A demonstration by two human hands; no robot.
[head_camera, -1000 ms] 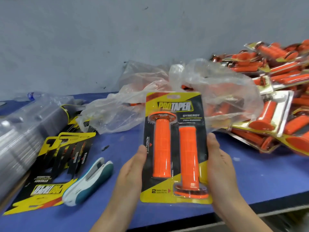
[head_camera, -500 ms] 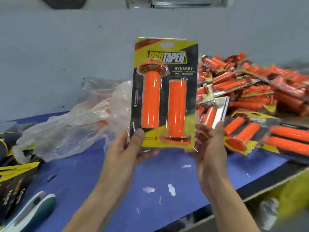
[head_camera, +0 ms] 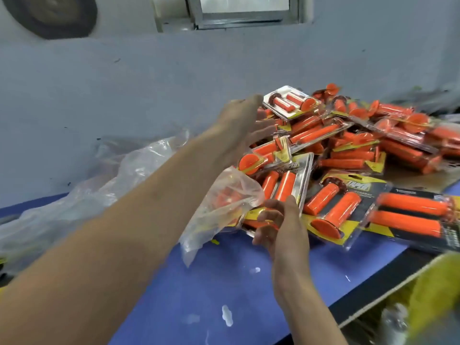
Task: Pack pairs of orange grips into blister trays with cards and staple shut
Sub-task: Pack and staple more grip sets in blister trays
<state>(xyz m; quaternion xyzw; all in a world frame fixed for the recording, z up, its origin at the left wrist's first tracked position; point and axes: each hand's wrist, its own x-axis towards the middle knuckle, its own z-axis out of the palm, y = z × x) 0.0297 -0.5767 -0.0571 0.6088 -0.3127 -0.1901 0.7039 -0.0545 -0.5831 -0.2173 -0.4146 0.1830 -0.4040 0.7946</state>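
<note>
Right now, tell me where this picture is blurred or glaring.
Head view: the left hand is blurred; the topmost blister pack throws white glare; the yellow shape at lower right is out of focus; the right hand is fairly sharp.

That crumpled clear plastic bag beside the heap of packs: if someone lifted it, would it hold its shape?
Probably not. The clear plastic bag lies wrinkled and folded, so it likely flops. It looks thin and see-through, so probably very light. Its glossy film may be slippery to pinch.

partial "taper" logo, upside down, on pack card (head_camera: pixel 353 187)
</note>
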